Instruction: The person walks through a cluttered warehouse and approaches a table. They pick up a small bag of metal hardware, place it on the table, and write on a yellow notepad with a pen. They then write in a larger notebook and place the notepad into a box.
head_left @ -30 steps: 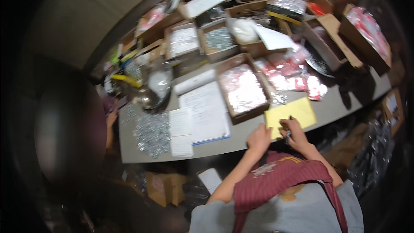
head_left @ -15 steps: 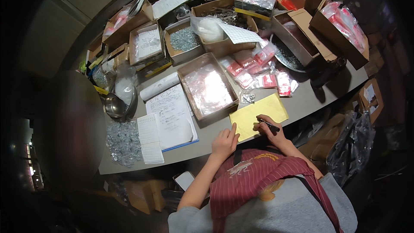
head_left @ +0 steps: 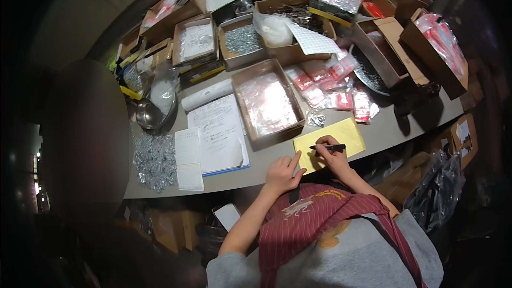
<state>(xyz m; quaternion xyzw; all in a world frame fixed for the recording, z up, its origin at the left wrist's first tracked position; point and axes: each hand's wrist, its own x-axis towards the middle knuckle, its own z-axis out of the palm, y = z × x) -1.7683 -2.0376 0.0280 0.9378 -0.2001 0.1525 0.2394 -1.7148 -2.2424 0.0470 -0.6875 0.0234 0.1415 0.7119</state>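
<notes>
A yellow sheet or envelope (head_left: 349, 134) lies at the table's near edge, in front of me. My right hand (head_left: 332, 154) grips a black marker pen (head_left: 336, 147) over it, the pen tilted almost flat with its tip toward the left. At the sheet's left edge rests my left hand (head_left: 284, 174), holding nothing, its index finger stretched out and touching the paper, thumb apart. Just beyond the sheet sits a small clear bag of metal parts (head_left: 316, 120). Whether there is writing on the yellow paper I cannot make out.
An open carton of clear bags (head_left: 247, 98) stands beyond my left hand. Left of it lie a clipboard with written pages (head_left: 216, 138), a small notepad (head_left: 188, 162) and a heap of small clear bags (head_left: 154, 162). Red-and-clear packets (head_left: 338, 100) and several boxes fill the back.
The whole view has shifted a little. The marker has swung from pointing down-right to nearly level, and the left hand's thumb has spread out from the fingers.
</notes>
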